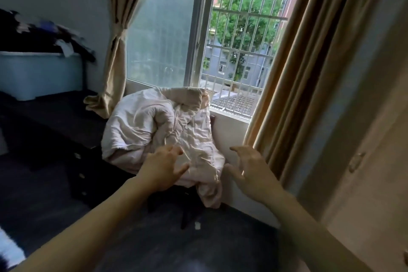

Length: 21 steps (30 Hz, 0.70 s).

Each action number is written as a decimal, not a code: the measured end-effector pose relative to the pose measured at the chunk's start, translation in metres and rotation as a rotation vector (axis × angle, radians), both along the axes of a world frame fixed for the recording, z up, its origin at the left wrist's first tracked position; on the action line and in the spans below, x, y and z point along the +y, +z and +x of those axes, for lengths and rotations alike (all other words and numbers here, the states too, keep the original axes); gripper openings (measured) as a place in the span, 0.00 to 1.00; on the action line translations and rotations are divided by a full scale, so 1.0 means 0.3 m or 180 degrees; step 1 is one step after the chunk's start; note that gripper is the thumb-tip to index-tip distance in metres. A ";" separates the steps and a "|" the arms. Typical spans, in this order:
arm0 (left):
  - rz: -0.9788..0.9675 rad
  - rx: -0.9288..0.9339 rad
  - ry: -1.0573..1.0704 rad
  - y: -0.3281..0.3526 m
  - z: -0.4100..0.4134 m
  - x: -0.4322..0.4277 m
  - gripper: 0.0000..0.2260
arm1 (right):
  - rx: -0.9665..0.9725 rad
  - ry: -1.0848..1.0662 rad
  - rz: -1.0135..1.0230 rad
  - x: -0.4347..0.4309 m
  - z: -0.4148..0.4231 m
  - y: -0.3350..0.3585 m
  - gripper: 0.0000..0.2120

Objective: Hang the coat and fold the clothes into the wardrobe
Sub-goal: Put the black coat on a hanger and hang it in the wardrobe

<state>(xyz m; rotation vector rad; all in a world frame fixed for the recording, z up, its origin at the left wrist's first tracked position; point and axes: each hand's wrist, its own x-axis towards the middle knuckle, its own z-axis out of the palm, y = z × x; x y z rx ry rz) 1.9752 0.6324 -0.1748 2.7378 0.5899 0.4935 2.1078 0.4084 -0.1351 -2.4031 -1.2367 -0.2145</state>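
Illumination is daylight only, entering through the window [240, 35] at top centre; the outdoor view is bright but keeps its detail. The interior is dim. The dark cabinet [55, 121] and the floor [198, 249] lose detail in shadow. The right curtain [293, 73] glows warm along its backlit inner edge. The pale quilt [159, 126] receives soft light, with shallow shadows in its folds. Motion blur smears the clothes pile [44, 33] at left. Wide-angle distortion bows lines near the edges. Overall sharpness is soft.

Home bedroom, probably, curtained barred window [240, 35], dark dresser [55, 130], crumpled quilt [159, 126]
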 end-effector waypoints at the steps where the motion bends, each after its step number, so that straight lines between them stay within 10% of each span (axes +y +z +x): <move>1: 0.0030 0.0077 0.0057 -0.008 0.025 0.031 0.27 | 0.0023 0.0076 -0.0039 0.047 0.052 -0.012 0.29; 17: -0.0017 0.0543 0.2213 -0.066 0.146 0.451 0.23 | 0.0428 0.2182 -0.0105 0.913 0.478 -0.078 0.38; 21: -0.0156 0.0646 0.2831 -0.085 0.006 0.468 0.22 | 0.0385 0.2848 -0.0110 1.087 0.423 -0.112 0.20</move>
